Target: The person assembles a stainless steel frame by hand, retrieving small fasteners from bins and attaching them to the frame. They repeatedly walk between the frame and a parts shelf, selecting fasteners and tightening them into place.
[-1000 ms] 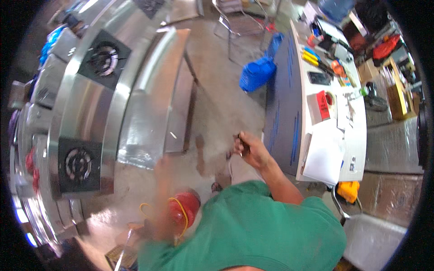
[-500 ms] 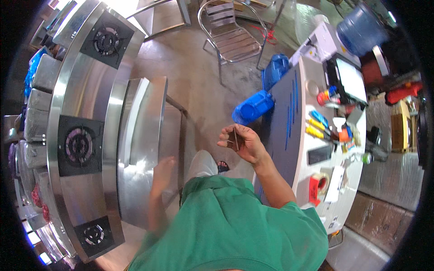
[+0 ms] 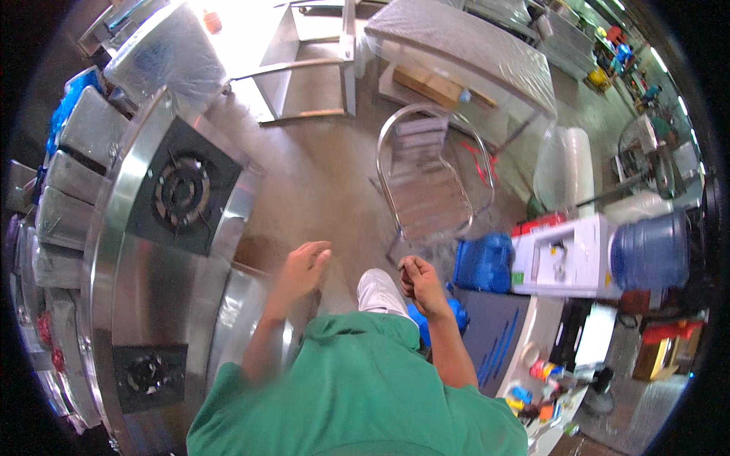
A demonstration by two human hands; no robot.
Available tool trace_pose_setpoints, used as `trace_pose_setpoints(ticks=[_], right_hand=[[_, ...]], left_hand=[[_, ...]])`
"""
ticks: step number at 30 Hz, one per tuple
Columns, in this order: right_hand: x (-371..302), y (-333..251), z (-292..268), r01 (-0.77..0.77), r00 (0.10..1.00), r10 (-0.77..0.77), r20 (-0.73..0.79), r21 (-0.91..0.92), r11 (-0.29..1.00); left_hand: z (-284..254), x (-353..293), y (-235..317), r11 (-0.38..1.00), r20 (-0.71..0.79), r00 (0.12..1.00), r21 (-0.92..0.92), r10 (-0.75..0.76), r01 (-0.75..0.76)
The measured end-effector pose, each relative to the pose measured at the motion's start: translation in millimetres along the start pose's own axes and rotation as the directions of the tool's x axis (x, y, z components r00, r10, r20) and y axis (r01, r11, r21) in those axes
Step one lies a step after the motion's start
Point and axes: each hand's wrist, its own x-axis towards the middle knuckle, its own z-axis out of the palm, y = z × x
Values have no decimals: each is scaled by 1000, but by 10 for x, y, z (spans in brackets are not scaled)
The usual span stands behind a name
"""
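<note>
Over the floor, my left hand (image 3: 304,272) hangs beside the stainless steel stove counter (image 3: 160,292), its fingers loosely stretched and nothing visible in it. My right hand (image 3: 423,285) is closed in a pinch near the front of my body, above a blue water jug (image 3: 437,315). Whatever its fingers hold is too small or hidden to name. The stove counter on my left carries a black gas burner (image 3: 182,190) at the far end and another burner (image 3: 148,374) nearer me.
A metal armchair (image 3: 435,194) stands ahead. Right of it are a second blue jug (image 3: 485,262), a white water dispenser (image 3: 566,257) and a desk (image 3: 494,342) with tools. Farther off stand a steel frame (image 3: 304,68) and a plastic-wrapped table (image 3: 471,49). Wrapped units (image 3: 68,213) line the left side.
My view has swung toward the far end, and I have moved forward past the desk. My right hand, which showed a thin, light strip between its fingers, is now curled tighter.
</note>
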Motion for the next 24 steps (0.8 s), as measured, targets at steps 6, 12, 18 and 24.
trace_pose_setpoints(ticks=[6,12,18,24], right_hand=[[1796,-721,132,-80,996,74,-41,-154,985],[4048,-1371,507,-193,981,192,-26,-263,945],[5957,-2327,1301,-176,955,261,142,-438,881],[7908,-2676,1631,-63,931,343,130,-865,498]], left_hand=[[-368,2140,-18,990,51,996,-122,79,-72],[-906,4050,-853,989,-43,996,-135,-74,67],[-1874,5520,-1527,911,-339,887,-369,-315,183],[-2648,6818,-3130,761,-567,514,-396,-643,515]])
